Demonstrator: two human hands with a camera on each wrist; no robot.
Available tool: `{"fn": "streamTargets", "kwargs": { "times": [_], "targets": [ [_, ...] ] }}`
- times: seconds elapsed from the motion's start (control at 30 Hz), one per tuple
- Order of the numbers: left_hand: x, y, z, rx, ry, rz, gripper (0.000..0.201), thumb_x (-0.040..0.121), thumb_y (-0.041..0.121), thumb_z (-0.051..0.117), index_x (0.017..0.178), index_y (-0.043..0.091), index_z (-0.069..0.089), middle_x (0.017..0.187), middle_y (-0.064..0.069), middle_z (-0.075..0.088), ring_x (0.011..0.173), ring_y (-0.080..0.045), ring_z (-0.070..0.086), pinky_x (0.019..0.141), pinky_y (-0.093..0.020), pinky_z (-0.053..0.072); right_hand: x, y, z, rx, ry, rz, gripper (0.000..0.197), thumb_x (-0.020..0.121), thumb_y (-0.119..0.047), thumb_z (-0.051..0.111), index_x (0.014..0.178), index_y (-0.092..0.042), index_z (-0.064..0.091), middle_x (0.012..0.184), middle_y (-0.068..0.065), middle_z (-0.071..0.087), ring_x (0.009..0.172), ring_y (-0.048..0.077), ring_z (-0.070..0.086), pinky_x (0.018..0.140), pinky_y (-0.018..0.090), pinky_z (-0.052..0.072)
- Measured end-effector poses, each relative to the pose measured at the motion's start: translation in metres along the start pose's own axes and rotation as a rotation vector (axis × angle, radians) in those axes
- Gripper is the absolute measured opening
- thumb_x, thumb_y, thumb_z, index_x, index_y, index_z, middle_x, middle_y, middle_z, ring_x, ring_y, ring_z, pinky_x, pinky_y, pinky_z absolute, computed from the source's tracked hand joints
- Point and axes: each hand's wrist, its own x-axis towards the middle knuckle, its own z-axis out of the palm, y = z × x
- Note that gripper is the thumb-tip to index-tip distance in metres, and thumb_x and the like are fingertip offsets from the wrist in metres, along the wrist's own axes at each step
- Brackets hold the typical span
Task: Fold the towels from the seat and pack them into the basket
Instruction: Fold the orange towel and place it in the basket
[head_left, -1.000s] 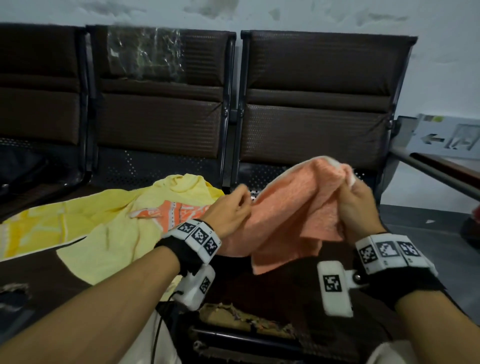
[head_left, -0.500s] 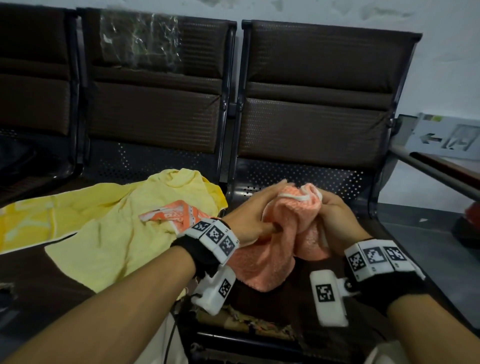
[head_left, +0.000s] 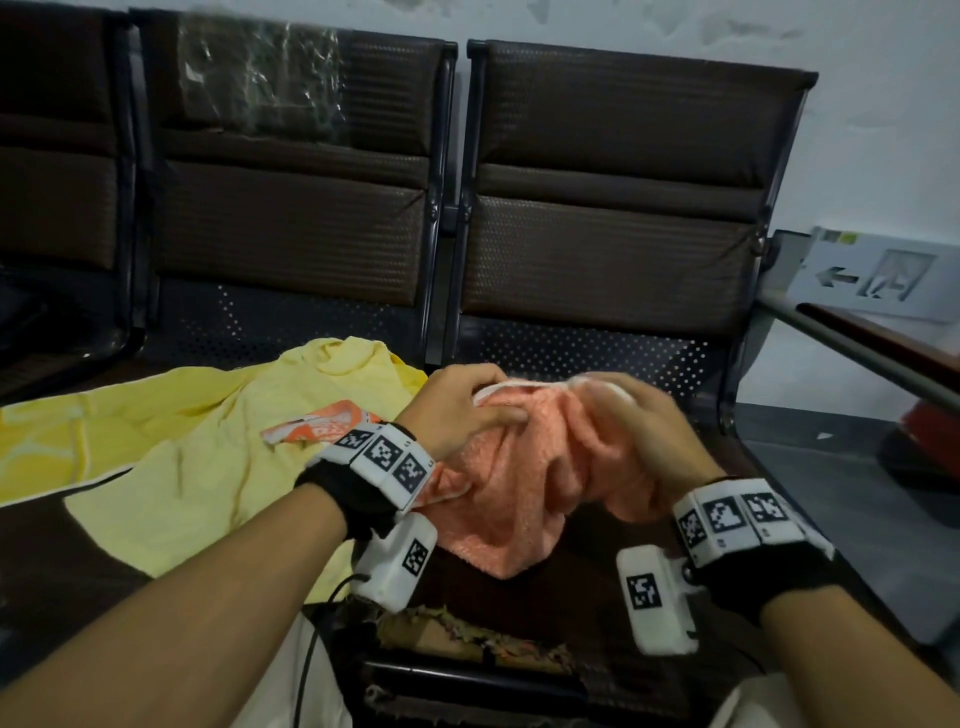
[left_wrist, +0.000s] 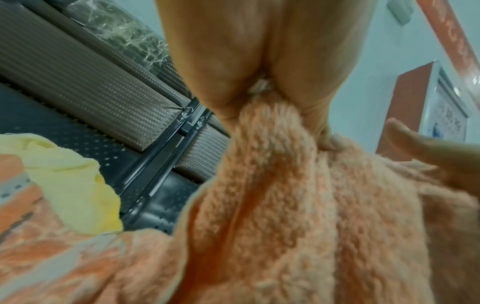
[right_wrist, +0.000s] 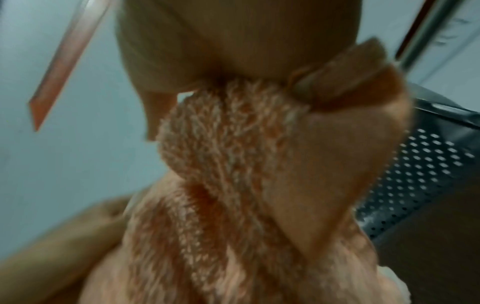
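A fluffy peach towel with a white hem hangs bunched between both hands above the right seat. My left hand pinches its top edge, and the left wrist view shows the towel squeezed between the fingers. Close beside it, my right hand grips the same edge; in the right wrist view the towel is caught under curled fingers. A yellow towel lies spread on the left seat with an orange patterned cloth on it. No basket is visible.
Dark brown seat backs stand behind the hands. A metal armrest rail runs along the right, with grey floor beyond it. A frayed woven edge shows at the seat front below the wrists. Crinkled plastic sits on the middle backrest.
The towel was held spread and raised, then gathered low; the hands came together and have now drawn slightly apart along its top edge.
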Motion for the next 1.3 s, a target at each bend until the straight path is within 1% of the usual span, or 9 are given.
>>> {"fn": "streamTargets", "kwargs": {
  "times": [0.17,0.37,0.47,0.67,0.77,0.87,1.0,1.17,1.3],
  "targets": [
    [-0.001,0.017,-0.001,-0.041,-0.021,0.015,0.008,0.074,0.029,0.076,0.081,0.029,0.072,0.083,0.006,0.071,0.086,-0.010,0.066,0.082,-0.033,0.052,-0.010,-0.004,0.017,-0.315,-0.267,-0.028,0.006,0.081,-0.028,0.071,0.080,-0.024,0.066,0.076,-0.007,0.071,0.069,-0.001,0.064,0.063,0.019,0.047],
    [-0.012,0.013,-0.008,-0.042,-0.177,-0.039,0.014,0.075,0.039,0.073,0.065,0.035,0.065,0.060,0.019,0.061,0.056,0.005,0.055,0.054,-0.012,0.042,-0.006,-0.007,0.001,-0.136,-0.055,-0.199,0.005,0.087,-0.016,0.064,0.088,-0.015,0.070,0.084,0.000,0.072,0.077,0.011,0.066,0.074,0.028,0.052],
    [-0.019,0.006,-0.010,0.028,-0.287,-0.064,0.005,0.081,0.029,0.071,0.079,0.033,0.068,0.072,0.015,0.069,0.066,0.001,0.063,0.058,-0.015,0.048,-0.006,-0.008,-0.010,-0.008,0.071,-0.258,0.010,0.088,-0.019,0.063,0.082,-0.024,0.070,0.081,-0.010,0.072,0.077,0.004,0.066,0.071,0.020,0.052],
    [-0.016,0.010,-0.013,0.104,-0.090,-0.026,0.020,0.094,0.017,0.054,0.109,0.013,0.068,0.101,-0.001,0.070,0.093,-0.014,0.063,0.084,-0.031,0.048,-0.005,-0.013,-0.020,0.041,0.268,-0.338,0.014,0.090,-0.019,0.062,0.081,-0.028,0.068,0.081,-0.016,0.071,0.078,-0.005,0.064,0.071,0.012,0.049],
    [-0.012,0.023,-0.016,0.066,-0.010,0.053,0.017,0.096,0.019,0.051,0.096,0.012,0.066,0.083,-0.002,0.063,0.075,-0.013,0.055,0.072,-0.031,0.043,0.001,-0.005,-0.028,-0.166,0.413,-0.257,0.008,0.086,-0.022,0.067,0.081,-0.026,0.062,0.080,-0.012,0.066,0.076,-0.002,0.061,0.073,0.024,0.046],
    [-0.010,0.033,-0.017,0.023,-0.011,0.056,0.020,0.097,0.021,0.048,0.096,0.007,0.063,0.080,-0.012,0.058,0.075,-0.014,0.052,0.072,-0.032,0.042,0.000,0.009,-0.030,-0.481,0.326,-0.006,0.042,0.078,-0.032,0.072,0.116,-0.025,0.056,0.110,0.001,0.065,0.104,0.019,0.060,0.087,0.027,0.043],
    [-0.014,0.033,-0.013,0.309,-0.105,0.082,0.019,0.098,0.021,0.047,0.106,0.018,0.063,0.088,0.001,0.068,0.084,-0.015,0.061,0.088,-0.043,0.047,-0.005,0.010,-0.001,-0.547,0.041,-0.124,0.066,0.076,-0.046,0.070,0.134,-0.046,0.039,0.130,-0.004,0.057,0.118,0.014,0.052,0.095,0.025,0.038],
    [-0.012,0.035,-0.010,0.290,-0.069,0.194,0.012,0.093,0.016,0.054,0.097,0.019,0.066,0.108,0.006,0.051,0.099,-0.008,0.047,0.100,-0.042,0.034,-0.006,0.005,0.031,-0.497,-0.249,-0.202,0.019,0.088,-0.033,0.063,0.107,-0.034,0.065,0.102,-0.011,0.069,0.096,0.004,0.062,0.088,0.029,0.048],
    [-0.009,0.026,-0.012,0.048,0.160,0.120,0.022,0.088,0.011,0.063,0.108,0.007,0.055,0.116,-0.004,0.037,0.098,-0.017,0.049,0.087,-0.011,0.040,0.000,-0.002,0.033,-0.225,-0.114,-0.143,0.020,0.091,-0.026,0.060,0.079,-0.013,0.068,0.072,-0.001,0.067,0.067,0.008,0.060,0.065,0.032,0.049]
  ]
}}
